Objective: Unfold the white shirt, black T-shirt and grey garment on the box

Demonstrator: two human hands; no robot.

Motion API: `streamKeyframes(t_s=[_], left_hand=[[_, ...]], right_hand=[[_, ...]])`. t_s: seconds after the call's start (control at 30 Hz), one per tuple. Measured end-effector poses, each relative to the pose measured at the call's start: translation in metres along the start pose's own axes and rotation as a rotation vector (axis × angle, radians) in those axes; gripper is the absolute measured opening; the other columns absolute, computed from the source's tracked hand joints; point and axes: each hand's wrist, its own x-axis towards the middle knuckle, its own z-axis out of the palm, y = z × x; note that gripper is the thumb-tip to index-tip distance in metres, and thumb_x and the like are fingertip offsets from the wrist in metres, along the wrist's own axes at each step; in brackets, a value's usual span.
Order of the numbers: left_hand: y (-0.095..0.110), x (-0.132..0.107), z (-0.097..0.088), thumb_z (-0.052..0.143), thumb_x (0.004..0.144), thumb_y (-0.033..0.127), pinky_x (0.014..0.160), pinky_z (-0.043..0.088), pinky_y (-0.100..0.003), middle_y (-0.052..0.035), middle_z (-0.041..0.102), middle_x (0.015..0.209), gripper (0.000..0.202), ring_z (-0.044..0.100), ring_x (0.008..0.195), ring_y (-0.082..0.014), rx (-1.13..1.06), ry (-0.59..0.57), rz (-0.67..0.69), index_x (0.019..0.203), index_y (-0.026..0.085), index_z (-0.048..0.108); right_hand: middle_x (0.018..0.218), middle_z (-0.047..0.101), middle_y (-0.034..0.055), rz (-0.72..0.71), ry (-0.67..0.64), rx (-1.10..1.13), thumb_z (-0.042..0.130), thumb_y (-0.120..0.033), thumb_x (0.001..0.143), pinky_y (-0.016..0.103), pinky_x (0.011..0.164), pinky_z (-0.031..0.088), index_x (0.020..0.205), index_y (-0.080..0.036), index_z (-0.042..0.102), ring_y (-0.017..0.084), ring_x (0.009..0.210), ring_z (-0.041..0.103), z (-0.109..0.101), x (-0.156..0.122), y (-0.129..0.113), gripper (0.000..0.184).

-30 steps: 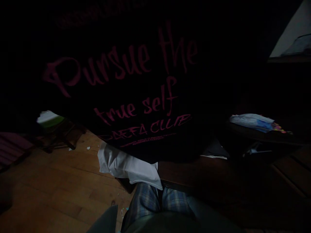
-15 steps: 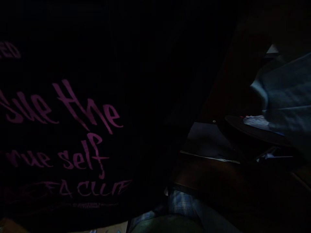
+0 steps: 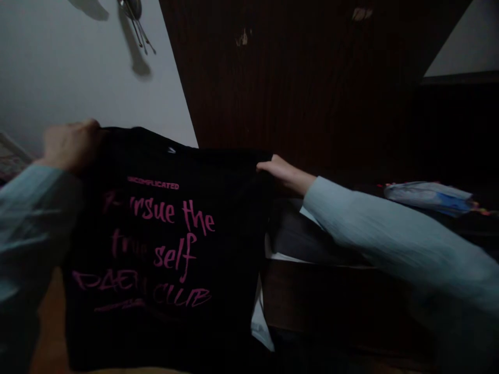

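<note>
— Left hand (image 3: 70, 144): how is it set?

— It is closed over the top left corner of the shirt (image 3: 163, 244), fingers curled around the cloth. Motion blur softens it, so the exact pinch cannot be told.

— And the right hand (image 3: 281, 172)?

— The top right corner of the shirt is gripped by it, fingers pressed together on the edge. Both arms are covered by pale blue sleeves (image 3: 390, 234).

— Where is the shirt held?

— It is held up and stretched flat between the two hands, in front of the white wall (image 3: 78, 67) and the dark wood panel (image 3: 292, 78). Pink lettering is faced toward the camera: "Pursue the true self", with a club name beneath that is only partly readable.

— What is seen around it?

— A white cloth (image 3: 261, 324) is seen just beside the lower right edge of the shirt. A dark table (image 3: 331, 291) lies below the right arm. A blue and white bag (image 3: 429, 196) is laid on a dark surface at the far right, well apart from the shirt. Metal utensils (image 3: 134, 15) are hung on the wall above.
</note>
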Motion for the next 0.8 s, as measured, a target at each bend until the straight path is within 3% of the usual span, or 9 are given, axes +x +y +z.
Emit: streamKeyframes(t_s=[0.07,0.1,0.2,0.3,0.43,0.53,0.67,0.73,0.8], left_hand=[[-0.004,0.023,0.025,0.033,0.077,0.059,0.09,0.022,-0.036,-0.0041,0.065,0.082,0.049,0.026,0.129,-0.0226,0.177,0.186,-0.064,0.087,0.017,0.056],[-0.005,0.032,0.043,0.028,0.078,0.058,0.089,0.023,-0.037,-0.006,0.065,0.092,0.053,0.033,0.125,-0.0246,0.283,0.221,-0.096,0.094,0.015,0.055],[-0.004,0.051,0.096,0.019,0.086,0.041,0.089,0.027,-0.041,-0.0186,0.054,0.115,0.055,0.044,0.114,-0.0278,0.496,0.087,-0.123,0.112,0.001,0.046],[-0.003,0.056,0.133,0.019,0.088,0.025,0.091,0.028,-0.044,-0.0244,0.05,0.117,0.045,0.043,0.113,-0.03,0.628,-0.033,-0.111,0.112,-0.004,0.045],[0.003,0.051,0.158,0.023,0.091,0.037,0.092,0.029,-0.049,-0.0255,0.046,0.121,0.05,0.041,0.114,-0.0344,0.814,-0.161,-0.045,0.118,-0.001,0.04],[0.021,0.034,0.177,0.031,0.089,0.042,0.089,0.036,-0.044,-0.0228,0.05,0.118,0.05,0.048,0.108,-0.0327,0.821,-0.333,0.115,0.118,0.003,0.044],[0.06,-0.016,0.213,0.035,0.087,0.046,0.08,0.044,-0.033,-0.0145,0.06,0.108,0.042,0.057,0.096,-0.0261,0.677,-0.719,0.3,0.105,0.014,0.056],[0.077,-0.044,0.232,0.039,0.084,0.05,0.08,0.045,-0.034,-0.0134,0.059,0.111,0.045,0.058,0.098,-0.027,0.614,-0.86,0.289,0.113,0.017,0.053],[0.088,-0.067,0.251,0.044,0.083,0.048,0.081,0.045,-0.037,-0.0156,0.052,0.121,0.055,0.056,0.102,-0.0303,0.585,-0.849,0.225,0.128,0.019,0.04]], right_hand=[[0.068,0.056,0.002,0.13,0.111,-0.05,0.051,-0.012,0.063,0.027,0.064,0.049,0.071,-0.014,0.052,0.012,0.064,0.052,0.004,0.024,0.039,0.008],[0.071,0.057,0.0026,0.183,0.146,-0.076,0.052,-0.011,0.064,0.027,0.067,0.049,0.073,-0.014,0.052,0.013,0.066,0.053,0.007,0.032,0.055,0.009],[0.081,0.059,0.003,0.257,0.152,-0.113,0.056,-0.009,0.063,0.027,0.075,0.048,0.08,-0.014,0.052,0.013,0.075,0.056,0.018,0.045,0.089,0.018],[0.084,0.06,0.0024,0.28,0.096,-0.109,0.059,-0.007,0.063,0.026,0.073,0.048,0.086,-0.014,0.052,0.011,0.074,0.057,0.022,0.043,0.102,0.025],[0.083,0.061,0.0029,0.27,-0.01,-0.141,0.055,-0.007,0.068,0.024,0.067,0.048,0.092,-0.014,0.05,0.009,0.068,0.057,-0.001,0.021,0.102,0.025],[0.081,0.061,0.0031,0.168,-0.128,-0.315,0.056,-0.009,0.07,0.023,0.07,0.047,0.091,-0.013,0.052,0.009,0.07,0.057,-0.032,-0.011,0.106,0.022],[0.084,0.062,0.0052,0.082,-0.296,-0.575,0.053,-0.019,0.075,0.026,0.071,0.047,0.093,-0.013,0.054,0.012,0.073,0.057,-0.065,-0.067,0.124,0.02],[0.089,0.061,0.0071,0.074,-0.364,-0.716,0.054,-0.024,0.075,0.028,0.074,0.046,0.096,-0.013,0.055,0.014,0.078,0.058,-0.074,-0.095,0.132,0.024],[0.099,0.06,0.0087,0.07,-0.412,-0.838,0.055,-0.03,0.075,0.03,0.081,0.045,0.101,-0.015,0.055,0.017,0.09,0.057,-0.079,-0.121,0.138,0.03]])
